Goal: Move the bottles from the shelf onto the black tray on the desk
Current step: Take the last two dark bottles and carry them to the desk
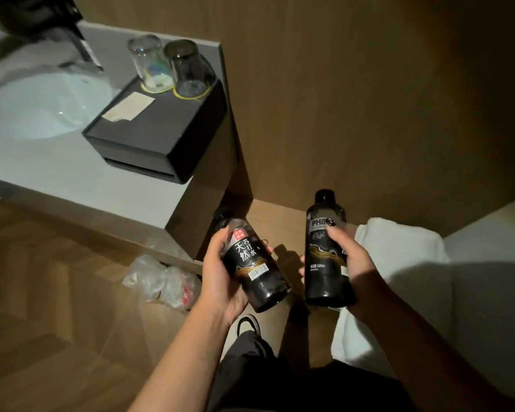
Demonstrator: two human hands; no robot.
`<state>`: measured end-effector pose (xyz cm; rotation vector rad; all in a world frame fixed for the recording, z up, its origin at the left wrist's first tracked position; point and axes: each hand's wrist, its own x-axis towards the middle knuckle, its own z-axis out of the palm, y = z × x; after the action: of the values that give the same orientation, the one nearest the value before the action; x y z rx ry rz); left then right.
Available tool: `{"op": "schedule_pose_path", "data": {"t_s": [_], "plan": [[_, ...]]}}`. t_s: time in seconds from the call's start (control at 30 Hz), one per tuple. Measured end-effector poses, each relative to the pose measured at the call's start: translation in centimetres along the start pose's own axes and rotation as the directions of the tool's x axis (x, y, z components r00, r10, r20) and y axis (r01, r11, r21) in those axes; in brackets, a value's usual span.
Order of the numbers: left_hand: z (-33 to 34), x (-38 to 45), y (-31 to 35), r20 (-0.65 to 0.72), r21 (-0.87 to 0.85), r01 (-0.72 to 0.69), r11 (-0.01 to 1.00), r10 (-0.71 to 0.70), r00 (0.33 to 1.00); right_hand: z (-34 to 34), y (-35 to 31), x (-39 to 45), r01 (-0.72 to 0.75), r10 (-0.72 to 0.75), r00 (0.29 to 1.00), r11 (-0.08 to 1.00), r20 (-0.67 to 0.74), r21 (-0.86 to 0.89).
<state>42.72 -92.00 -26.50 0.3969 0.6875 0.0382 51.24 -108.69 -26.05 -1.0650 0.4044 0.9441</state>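
Note:
My left hand (217, 278) grips a dark bottle (252, 263) with a black label and white characters, tilted with its cap pointing up and left. My right hand (345, 257) holds a second dark bottle (327, 251) upright, its label reading "PH8". Both bottles hang in the air low in front of me, side by side and apart. The black tray (149, 135) sits on the grey counter (72, 179) up and to the left, well above both hands. A pale card lies on the tray.
Two upturned glasses (170, 66) stand at the tray's far end. A white basin (36, 105) is set in the counter at left. A wooden wall panel (369, 99) rises behind. White folded towels (393, 263) lie at right. Crumpled plastic bags (164, 281) lie on the wooden floor.

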Motion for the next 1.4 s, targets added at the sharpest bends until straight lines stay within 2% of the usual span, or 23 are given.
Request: {"op": "schedule_pose_path", "data": {"t_s": [0.13,0.27,0.43,0.6,0.7,0.83,0.93,1.03,1.23,1.4], "plan": [[0.2,-4.2,-2.1,-0.045,0.079,-0.04,0.996,0.044,0.998,-0.2,1.3,-3.8,0.082,-0.075,0.996,0.981,0.048,-0.173],[-0.2,-6.8,-3.4,-0.039,0.148,-0.161,0.976,0.168,0.985,-0.5,2.3,-6.8,0.126,-0.102,0.99,0.944,0.093,-0.305],[-0.2,-9.0,-2.3,0.042,0.217,-0.275,0.937,0.272,0.961,0.6,3.6,-8.9,0.141,-0.121,0.99,0.898,0.075,-0.417],[-2.2,-11.3,-0.2,-0.004,0.296,-0.328,0.897,0.345,0.939,3.8,5.4,-9.2,0.218,-0.15,0.974,0.813,0.169,-0.539],[-4.9,-12.9,2.2,-0.058,0.327,-0.317,0.89,0.354,0.933,7.2,6.9,-8.7,0.235,-0.129,0.966,0.8,0.225,-0.551],[-9.6,-14.9,6.5,-0.12,0.285,-0.332,0.899,0.377,0.919,12.7,9.9,-7.1,0.248,-0.112,0.953,0.822,0.282,-0.513],[-13.6,-16.5,10.4,-0.143,0.326,-0.384,0.864,0.447,0.883,17.4,12.8,-5.5,0.23,-0.063,0.947,0.817,0.315,-0.528],[-17.6,-17.9,14.3,-0.192,0.353,-0.392,0.85,0.476,0.858,22.0,16.3,-3.4,0.175,-0.016,0.954,0.841,0.3,-0.511],[-23.5,-20.1,21.6,-0.275,0.42,-0.364,0.831,0.499,0.822,31.2,21.9,0.4,0.065,0.086,0.969,0.815,0.231,-0.575],[-26.4,-20.3,26.7,-0.332,0.311,-0.39,0.867,0.483,0.81,37.9,23.1,2.4,0.061,0.15,0.938,0.817,0.312,-0.574]]}}
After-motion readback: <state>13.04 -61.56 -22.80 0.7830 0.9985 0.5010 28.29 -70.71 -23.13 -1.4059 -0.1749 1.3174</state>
